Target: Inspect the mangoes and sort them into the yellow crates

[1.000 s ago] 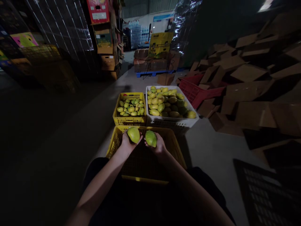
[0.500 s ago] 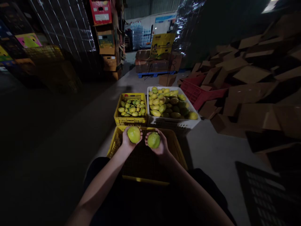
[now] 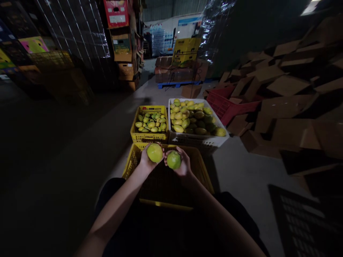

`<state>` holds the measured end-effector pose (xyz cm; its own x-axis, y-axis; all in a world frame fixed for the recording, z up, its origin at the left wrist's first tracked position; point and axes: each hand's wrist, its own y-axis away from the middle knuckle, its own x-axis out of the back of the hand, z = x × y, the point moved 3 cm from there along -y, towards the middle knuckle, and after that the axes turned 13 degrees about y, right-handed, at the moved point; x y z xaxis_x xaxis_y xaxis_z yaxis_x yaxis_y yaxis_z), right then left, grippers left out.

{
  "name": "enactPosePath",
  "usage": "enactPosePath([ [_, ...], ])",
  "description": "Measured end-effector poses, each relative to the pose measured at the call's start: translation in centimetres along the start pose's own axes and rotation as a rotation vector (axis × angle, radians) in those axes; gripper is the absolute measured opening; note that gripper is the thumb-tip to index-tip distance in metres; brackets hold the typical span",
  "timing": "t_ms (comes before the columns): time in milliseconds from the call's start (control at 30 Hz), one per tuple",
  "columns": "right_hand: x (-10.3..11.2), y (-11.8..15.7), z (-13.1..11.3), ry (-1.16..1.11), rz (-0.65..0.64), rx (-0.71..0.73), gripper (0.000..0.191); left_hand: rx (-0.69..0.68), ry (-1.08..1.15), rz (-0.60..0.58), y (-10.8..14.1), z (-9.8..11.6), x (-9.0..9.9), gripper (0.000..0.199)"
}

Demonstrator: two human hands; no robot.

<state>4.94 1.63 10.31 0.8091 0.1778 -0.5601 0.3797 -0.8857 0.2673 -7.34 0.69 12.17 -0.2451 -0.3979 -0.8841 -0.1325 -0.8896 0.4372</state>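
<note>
My left hand (image 3: 146, 159) is wrapped round a yellow-green fruit (image 3: 154, 152). A greener fruit (image 3: 174, 160) sits in my right hand (image 3: 185, 165), the fingers curled about it. Both hands are over a large yellow crate (image 3: 204, 171), whose dark inside is hard to make out. Beyond it on the left, a smaller yellow crate (image 3: 149, 137) holds several green and yellow fruits (image 3: 152, 124). Beside that one, a white crate (image 3: 214, 141) is heaped with several larger yellow and green fruits (image 3: 198, 115).
Flattened and open cardboard boxes (image 3: 288, 85) are piled on the right around a red crate (image 3: 222, 103). Stacked cartons (image 3: 125, 71) and a blue pallet (image 3: 177, 85) with boxes stand farther back. A dark slatted shape lies at the lower right.
My two hands have come slightly closer together, each still holding its fruit. The fruit in my left hand has shifted a little to the right.
</note>
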Motion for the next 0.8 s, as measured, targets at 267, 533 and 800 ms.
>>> enactPosePath([
  [267, 0.11, 0.23, -0.15, -0.107, 0.089, -0.017, 0.035, -0.066, 0.081, 0.14, -0.74, 0.41, 0.77, 0.026],
  [533, 0.32, -0.55, 0.37, -0.09, 0.151, -0.123, 0.034, -0.03, 0.096, 0.179, -1.08, -0.08, 0.94, 0.027],
  [800, 0.14, -0.24, 0.1, -0.081, 0.13, -0.108, 0.038, -0.014, 0.074, -0.013, -0.59, 0.25, 0.57, 0.025],
])
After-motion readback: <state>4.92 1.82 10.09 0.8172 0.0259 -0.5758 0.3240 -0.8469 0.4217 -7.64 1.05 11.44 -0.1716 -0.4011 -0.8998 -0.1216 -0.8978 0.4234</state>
